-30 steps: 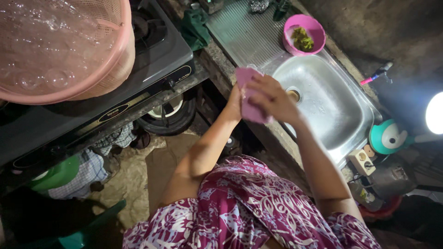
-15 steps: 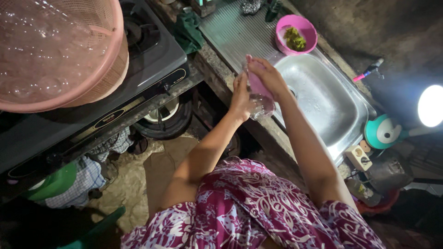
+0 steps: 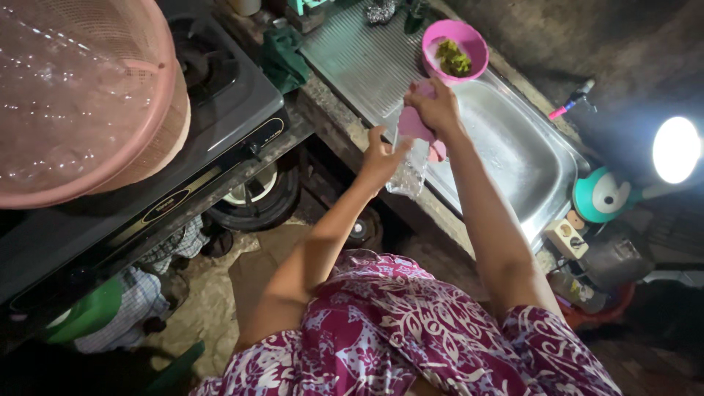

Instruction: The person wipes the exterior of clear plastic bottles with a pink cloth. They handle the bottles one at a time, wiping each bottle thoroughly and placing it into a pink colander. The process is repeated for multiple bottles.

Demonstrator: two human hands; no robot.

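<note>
The left hand [image 3: 380, 155] holds a clear glass [image 3: 411, 170] at the near rim of the steel sink [image 3: 513, 158], fingers [image 3: 377, 135] half-curled round its side with the thumb stretched toward the right hand. The right hand [image 3: 434, 108] is closed on a pink cloth [image 3: 415, 125], pressing it onto the glass's upper part; a scrap of the cloth shows below the wrist too. The glass lies tilted, its base toward six o'clock, just over the sink edge rather than down in the basin. It looks thin, rigid and probably wet, so I judge it light but slippery and breakable against the steel; the safest hold is round the body near the base, with the palm behind it, as the left hand has it. The cloth is soft and limp, easy to bunch and squeeze anywhere. At twelve o'clock from the hands a pink bowl [image 3: 456, 50] with green bits stands on the ribbed drainer [image 3: 363, 62]. At nine o'clock sits a dark stove [image 3: 220, 125], and beyond it a large pink basket [image 3: 81, 95]. At three o'clock, past the sink, a teal gadget [image 3: 601, 194] rests on the worktop [image 3: 440, 220] under a bright lamp [image 3: 676, 149].
</note>
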